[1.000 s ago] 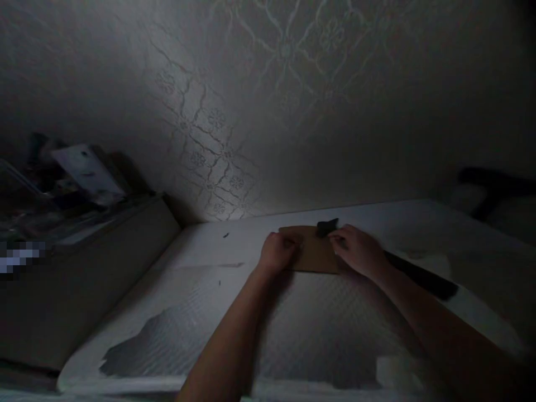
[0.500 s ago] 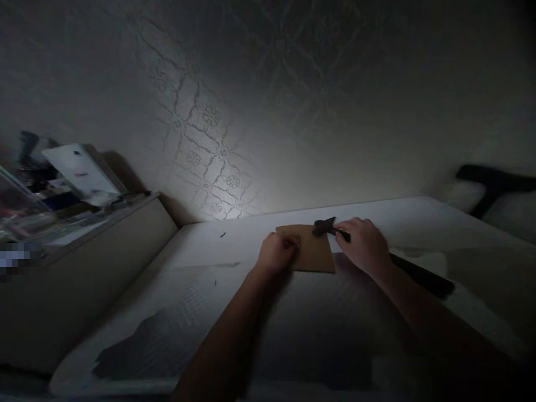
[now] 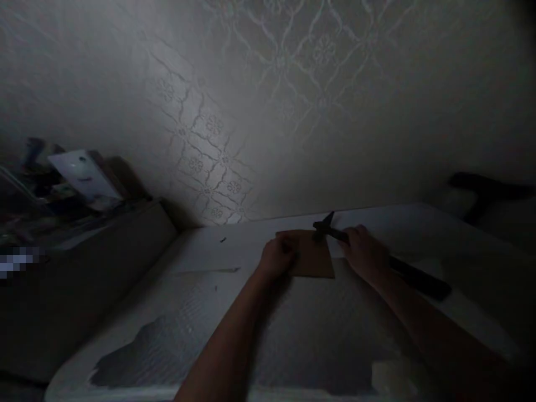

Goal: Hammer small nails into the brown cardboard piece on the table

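Observation:
A dark hammer (image 3: 324, 226) is in my right hand (image 3: 365, 251), which is closed around its handle. The handle runs on behind the hand toward the lower right. Its head hangs over the right upper corner of a square brown board (image 3: 313, 261), which looks like cardboard or thin wood. My left hand (image 3: 276, 258) rests on the board's left side with fingers pinched together. Whatever is between those fingertips is too dark and small to make out.
The white table (image 3: 209, 245) has a worn grey patch toward the front. A small dark bit (image 3: 223, 240) lies to the left. On a raised side shelf stand a white box (image 3: 86, 176) and clutter. A dark T-shaped object (image 3: 488, 190) is at the right by the patterned wall (image 3: 234, 139).
The hammer head is tilted a little differently over the board, with its pointed end higher. My left hand stays in place. The light on the table has dimmed.

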Tool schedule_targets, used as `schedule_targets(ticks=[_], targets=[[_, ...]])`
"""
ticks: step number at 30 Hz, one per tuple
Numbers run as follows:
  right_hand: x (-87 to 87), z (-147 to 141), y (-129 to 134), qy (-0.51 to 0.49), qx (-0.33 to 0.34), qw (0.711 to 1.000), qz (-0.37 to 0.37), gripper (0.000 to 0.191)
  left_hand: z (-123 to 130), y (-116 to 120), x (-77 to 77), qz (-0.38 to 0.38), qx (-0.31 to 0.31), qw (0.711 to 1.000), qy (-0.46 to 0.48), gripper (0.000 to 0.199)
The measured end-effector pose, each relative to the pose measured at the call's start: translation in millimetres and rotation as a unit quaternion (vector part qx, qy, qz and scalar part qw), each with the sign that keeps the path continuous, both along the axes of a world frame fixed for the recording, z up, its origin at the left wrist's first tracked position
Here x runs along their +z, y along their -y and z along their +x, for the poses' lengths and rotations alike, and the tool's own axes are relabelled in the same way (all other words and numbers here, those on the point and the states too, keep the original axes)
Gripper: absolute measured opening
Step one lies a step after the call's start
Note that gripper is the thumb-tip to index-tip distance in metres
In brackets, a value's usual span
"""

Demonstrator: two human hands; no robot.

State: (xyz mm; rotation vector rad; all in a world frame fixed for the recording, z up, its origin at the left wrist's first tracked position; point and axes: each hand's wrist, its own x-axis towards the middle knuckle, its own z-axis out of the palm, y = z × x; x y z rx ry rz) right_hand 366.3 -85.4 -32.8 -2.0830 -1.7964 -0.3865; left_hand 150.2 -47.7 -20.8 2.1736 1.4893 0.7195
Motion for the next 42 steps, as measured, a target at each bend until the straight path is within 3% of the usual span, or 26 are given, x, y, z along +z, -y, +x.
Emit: schedule_targets(ticks=[5,12,27,37,42], targets=[[6.2,-10,5,-0.035,0.05,0.993,0.106,0.024,-1,1,1.8,-0.024,-0.008,0.999,0.031,0.039],[5.0,-33,12,-0.025,0.171,0.974,0.146,0.02,-4,1,2.5,-0.031,-0.028,0.997,0.072,0.043],[3.7,-38,13,-0.012,0.164,0.978,0.13,0.021,-4,1,3.5,-0.04,-0.021,0.996,0.075,0.054],[2.5,-38,13,-0.022,0.157,0.979,0.129,0.02,-4,1,3.7,-0.039,-0.034,0.996,0.077,0.05],[2.3,-37,13,-0.01,0.16,0.978,0.132,0.022,-2,3,5.1,-0.032,-0.007,0.997,0.072,0.05]])
